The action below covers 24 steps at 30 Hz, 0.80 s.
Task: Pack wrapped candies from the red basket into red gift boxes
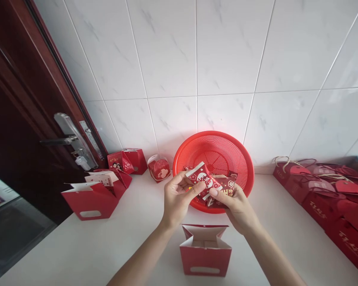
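At left, boxes (91, 200) stand open; mid-frame, the left hand (176, 198) pinches a packet (203, 178) and the right hand (241, 208) a darker packet (230, 184), over the basket (214, 145), outside the open box (205, 257) at lower centre; at right, handled boxes (316, 206) look finished.

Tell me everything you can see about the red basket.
The red basket is round and looks like glossy plastic, with a smooth, thick rim around a finely perforated bowl. It sits on the white surface against the tiled wall, tilted so its opening faces the camera. A few wrapped packets lie low inside, partly hidden by the hands, held in front.
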Available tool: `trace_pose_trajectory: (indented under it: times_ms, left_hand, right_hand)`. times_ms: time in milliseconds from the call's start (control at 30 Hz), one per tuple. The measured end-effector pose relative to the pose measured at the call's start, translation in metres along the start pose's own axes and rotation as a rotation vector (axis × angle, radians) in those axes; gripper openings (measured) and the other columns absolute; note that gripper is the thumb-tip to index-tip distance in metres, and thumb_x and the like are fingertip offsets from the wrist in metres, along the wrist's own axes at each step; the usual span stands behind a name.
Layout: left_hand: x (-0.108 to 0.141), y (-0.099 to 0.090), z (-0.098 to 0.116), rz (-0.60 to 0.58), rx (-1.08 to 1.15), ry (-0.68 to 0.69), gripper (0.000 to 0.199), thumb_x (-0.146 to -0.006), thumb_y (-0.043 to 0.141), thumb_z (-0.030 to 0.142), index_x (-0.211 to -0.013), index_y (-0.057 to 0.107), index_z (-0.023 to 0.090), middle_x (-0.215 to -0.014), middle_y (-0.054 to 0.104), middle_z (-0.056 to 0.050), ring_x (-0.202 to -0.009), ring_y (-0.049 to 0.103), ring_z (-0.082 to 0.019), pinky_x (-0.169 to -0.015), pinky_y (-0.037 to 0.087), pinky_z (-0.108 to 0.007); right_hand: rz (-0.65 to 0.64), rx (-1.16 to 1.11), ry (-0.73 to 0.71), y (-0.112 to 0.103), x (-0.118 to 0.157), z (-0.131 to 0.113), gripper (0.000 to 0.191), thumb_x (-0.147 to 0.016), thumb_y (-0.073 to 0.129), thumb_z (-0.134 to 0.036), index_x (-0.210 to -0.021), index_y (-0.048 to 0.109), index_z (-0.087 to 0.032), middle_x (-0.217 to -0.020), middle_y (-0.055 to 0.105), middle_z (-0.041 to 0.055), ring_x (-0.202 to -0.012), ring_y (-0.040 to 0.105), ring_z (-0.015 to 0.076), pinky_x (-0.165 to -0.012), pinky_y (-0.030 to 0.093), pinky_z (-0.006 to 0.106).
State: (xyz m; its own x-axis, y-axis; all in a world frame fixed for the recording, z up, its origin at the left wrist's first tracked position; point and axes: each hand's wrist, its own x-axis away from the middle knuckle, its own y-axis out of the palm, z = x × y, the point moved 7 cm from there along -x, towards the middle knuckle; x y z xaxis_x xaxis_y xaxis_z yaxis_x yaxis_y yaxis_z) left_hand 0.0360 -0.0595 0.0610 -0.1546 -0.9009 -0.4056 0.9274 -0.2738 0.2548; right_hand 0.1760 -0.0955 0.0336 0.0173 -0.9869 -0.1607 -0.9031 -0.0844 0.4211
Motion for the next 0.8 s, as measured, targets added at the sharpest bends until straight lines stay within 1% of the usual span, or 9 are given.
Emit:
trace_pose_trajectory:
  times_ms: [67, 167, 267, 400, 467, 567, 667, 800]
  left_hand:
    - [0.001, 0.001, -0.001, -0.017, -0.005, -0.005, 0.026, -0.074, 0.086, 0.027, -0.096, 0.076, 0.019, -0.089, 0.078, -0.004, -0.084, 0.072, -0.018, -0.080, 0.058, -0.026]
    - [0.001, 0.002, -0.002, -0.052, -0.029, -0.040, 0.031, -0.072, 0.087, 0.027, -0.101, 0.076, 0.019, -0.092, 0.079, -0.004, -0.086, 0.072, -0.018, -0.081, 0.059, -0.026]
    - [-0.001, 0.005, -0.001, -0.114, -0.073, -0.065, 0.037, -0.073, 0.087, 0.029, -0.106, 0.076, 0.018, -0.095, 0.079, -0.007, -0.090, 0.073, -0.021, -0.083, 0.059, -0.028]
    - [-0.002, 0.006, 0.001, -0.152, -0.083, -0.088, 0.034, -0.080, 0.081, 0.036, -0.107, 0.076, 0.017, -0.103, 0.078, -0.011, -0.099, 0.073, -0.025, -0.088, 0.058, -0.032]
    - [-0.001, 0.007, 0.001, -0.168, -0.099, -0.099, 0.031, -0.081, 0.079, 0.036, -0.106, 0.077, 0.017, -0.105, 0.078, -0.011, -0.100, 0.073, -0.026, -0.089, 0.058, -0.033]
    - [-0.001, 0.008, -0.001, -0.176, -0.131, -0.110, 0.032, -0.080, 0.081, 0.035, -0.106, 0.077, 0.017, -0.103, 0.079, -0.010, -0.098, 0.074, -0.026, -0.088, 0.059, -0.033]
    - [0.000, 0.009, -0.004, -0.173, -0.144, -0.123, 0.034, -0.079, 0.081, 0.037, -0.106, 0.076, 0.017, -0.096, 0.080, -0.009, -0.094, 0.075, -0.025, -0.086, 0.060, -0.033]
    - [0.002, 0.009, -0.006, -0.174, -0.139, -0.151, 0.036, -0.078, 0.082, 0.038, -0.107, 0.075, 0.018, -0.087, 0.080, -0.007, -0.086, 0.076, -0.024, -0.080, 0.059, -0.031]
  right_hand:
    - [0.011, -0.002, -0.003, -0.001, 0.000, 0.000, 0.035, -0.071, 0.088, -0.040, -0.096, 0.072, -0.021, -0.082, 0.071, 0.0020, -0.074, 0.065, 0.0191, -0.070, 0.057, 0.033]
    - [0.035, -0.012, 0.003, -0.003, -0.001, -0.003, 0.036, -0.067, 0.090, -0.041, -0.091, 0.072, -0.020, -0.081, 0.071, 0.0020, -0.073, 0.065, 0.0190, -0.068, 0.056, 0.031]
    - [0.010, -0.024, 0.017, -0.004, -0.002, -0.009, 0.036, -0.063, 0.092, -0.040, -0.085, 0.073, -0.018, -0.079, 0.072, 0.0025, -0.071, 0.065, 0.0185, -0.069, 0.054, 0.030]
    - [-0.024, -0.002, 0.022, -0.009, -0.003, -0.017, 0.034, -0.061, 0.092, -0.036, -0.083, 0.074, -0.017, -0.079, 0.074, 0.0031, -0.071, 0.066, 0.0175, -0.070, 0.052, 0.028]
    - [-0.026, 0.015, 0.014, -0.012, -0.003, -0.021, 0.033, -0.062, 0.092, -0.035, -0.082, 0.073, -0.017, -0.077, 0.073, 0.0029, -0.069, 0.065, 0.0167, -0.068, 0.052, 0.027]
    - [-0.002, 0.027, 0.009, -0.016, -0.002, -0.024, 0.034, -0.061, 0.092, -0.036, -0.081, 0.072, -0.017, -0.076, 0.073, 0.0027, -0.068, 0.065, 0.0173, -0.067, 0.053, 0.028]
    - [0.020, 0.045, 0.011, -0.018, -0.001, -0.026, 0.036, -0.060, 0.092, -0.038, -0.081, 0.072, -0.017, -0.075, 0.073, 0.0026, -0.066, 0.065, 0.0178, -0.067, 0.054, 0.030]
    - [0.027, 0.065, 0.017, -0.019, 0.000, -0.028, 0.041, -0.061, 0.092, -0.038, -0.092, 0.075, -0.017, -0.077, 0.074, 0.0037, -0.067, 0.067, 0.0188, -0.068, 0.054, 0.032]
